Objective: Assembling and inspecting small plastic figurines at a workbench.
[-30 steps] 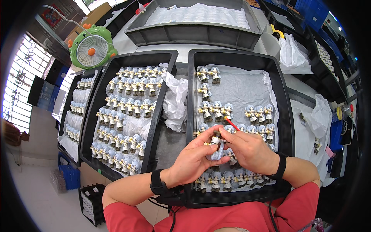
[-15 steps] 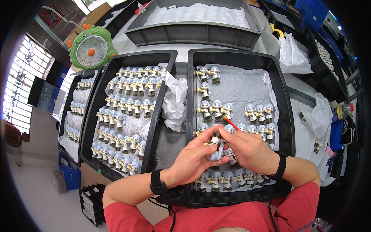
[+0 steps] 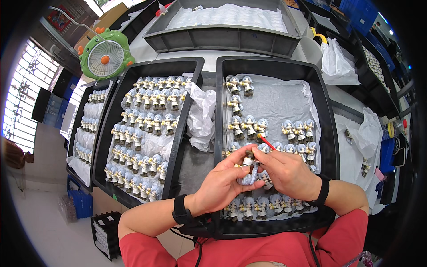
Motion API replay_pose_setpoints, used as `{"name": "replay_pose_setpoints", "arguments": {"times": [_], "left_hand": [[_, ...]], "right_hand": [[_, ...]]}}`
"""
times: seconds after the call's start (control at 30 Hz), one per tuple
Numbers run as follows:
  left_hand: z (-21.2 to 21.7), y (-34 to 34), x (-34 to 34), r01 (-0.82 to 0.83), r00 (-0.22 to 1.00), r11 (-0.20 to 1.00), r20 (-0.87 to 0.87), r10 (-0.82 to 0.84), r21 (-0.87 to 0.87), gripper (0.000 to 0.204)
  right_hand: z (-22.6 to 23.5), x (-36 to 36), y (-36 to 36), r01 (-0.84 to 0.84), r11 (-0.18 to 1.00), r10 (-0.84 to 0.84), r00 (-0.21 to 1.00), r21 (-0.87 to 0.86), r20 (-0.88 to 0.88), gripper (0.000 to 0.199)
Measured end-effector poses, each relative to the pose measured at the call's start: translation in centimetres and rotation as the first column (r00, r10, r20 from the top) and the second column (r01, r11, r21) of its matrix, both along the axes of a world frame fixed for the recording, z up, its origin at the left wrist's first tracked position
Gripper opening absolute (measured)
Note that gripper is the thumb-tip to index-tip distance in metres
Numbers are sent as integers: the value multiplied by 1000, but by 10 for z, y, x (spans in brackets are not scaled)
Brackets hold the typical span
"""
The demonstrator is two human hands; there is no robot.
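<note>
- Glimpsed behind the trays: white table (image 3: 138, 50).
- Grasped in left hand (image 3: 222, 182), mid-frame: figurine (image 3: 248, 163), head lowermost.
- Pinched in right hand (image 3: 289, 171): red tool (image 3: 267, 143), beside it.
- Right of centre: black tray (image 3: 324, 124), gaps between figurine rows (image 3: 249, 125).
- Left of centre: fuller tray (image 3: 181, 144); whether finished, cannot tell.

Smooth plastic figurine (image 3: 249, 179), wrinkled paper liner (image 3: 275, 101), matt plastic tray (image 3: 328, 129).

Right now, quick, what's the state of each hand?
Left hand: closed around a small figurine.
Right hand: closed, holding a thin red tool, fingertips by the figurine's boots.
</note>
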State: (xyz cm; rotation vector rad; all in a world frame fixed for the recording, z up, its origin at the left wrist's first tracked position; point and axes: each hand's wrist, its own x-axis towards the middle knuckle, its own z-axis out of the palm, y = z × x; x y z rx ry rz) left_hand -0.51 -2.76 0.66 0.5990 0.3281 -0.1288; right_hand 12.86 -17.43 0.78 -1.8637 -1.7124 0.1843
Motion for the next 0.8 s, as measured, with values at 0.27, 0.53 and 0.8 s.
{"name": "replay_pose_setpoints", "arguments": {"times": [0.27, 0.53, 0.8], "left_hand": [[0, 0, 0, 7, 1000, 1000, -5, -7, -9, 48], [0, 0, 0, 10, 1000, 1000, 2, -10, 23, 48], [0, -1, 0, 4, 1000, 1000, -3, -3, 30, 48]], "right_hand": [[1, 1, 0, -18, 1000, 18, 1000, 20, 25, 52], [1, 2, 0, -14, 1000, 14, 999, 7, 29, 52], [3, 2, 0, -13, 1000, 12, 1000, 11, 27, 53]]}}
